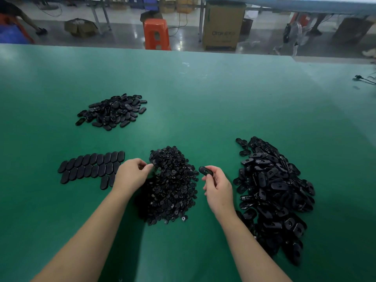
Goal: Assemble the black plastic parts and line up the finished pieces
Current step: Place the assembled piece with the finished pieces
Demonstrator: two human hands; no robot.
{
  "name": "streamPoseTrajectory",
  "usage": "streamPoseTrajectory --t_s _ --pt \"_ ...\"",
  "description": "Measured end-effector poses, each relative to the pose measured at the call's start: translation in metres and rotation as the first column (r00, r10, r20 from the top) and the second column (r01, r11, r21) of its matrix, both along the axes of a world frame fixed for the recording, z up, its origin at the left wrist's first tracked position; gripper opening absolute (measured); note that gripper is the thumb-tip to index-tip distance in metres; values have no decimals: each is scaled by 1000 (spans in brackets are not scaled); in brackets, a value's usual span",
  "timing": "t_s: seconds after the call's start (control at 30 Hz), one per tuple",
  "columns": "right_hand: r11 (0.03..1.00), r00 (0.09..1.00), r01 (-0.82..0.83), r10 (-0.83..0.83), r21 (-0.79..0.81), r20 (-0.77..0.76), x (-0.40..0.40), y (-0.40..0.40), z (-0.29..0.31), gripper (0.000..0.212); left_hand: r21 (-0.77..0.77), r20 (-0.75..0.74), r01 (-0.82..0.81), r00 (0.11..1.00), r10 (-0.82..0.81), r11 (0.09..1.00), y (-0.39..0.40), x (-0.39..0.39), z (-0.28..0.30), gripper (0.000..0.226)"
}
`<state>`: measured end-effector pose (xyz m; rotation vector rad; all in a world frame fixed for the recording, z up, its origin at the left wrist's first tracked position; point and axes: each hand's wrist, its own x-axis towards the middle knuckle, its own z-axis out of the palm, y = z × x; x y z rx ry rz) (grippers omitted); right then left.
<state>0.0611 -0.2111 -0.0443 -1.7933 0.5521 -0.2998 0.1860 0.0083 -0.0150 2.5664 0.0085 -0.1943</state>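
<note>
Your right hand (218, 188) pinches one oval shell (205, 171). Your left hand (132, 176), fingers curled, picks at the small-parts pile (171, 192) between your hands; whether it grips a piece, can't tell. Finished rows (91, 166) lie just left of it; shell heap (274, 192) right of your right hand.

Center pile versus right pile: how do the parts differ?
The center pile holds small, roundish pieces; the right pile holds larger elongated ovals. The left hand picks at the center pile; the right hand holds one oval shell. Both piles are black and loose.
</note>
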Motion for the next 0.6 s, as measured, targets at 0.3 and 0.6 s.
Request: streamPoseTrajectory --t_s 0.3,0.6 --pt "1000 1000 22 -22 5 -6 1 0 -2 33 41 -56 42 998 -39 998 -4 1 5 20" --pt "998 997 64 -63 -29 47 0 1 -1 10 200 13 104 994 -109 974 -5 -1 8 22"
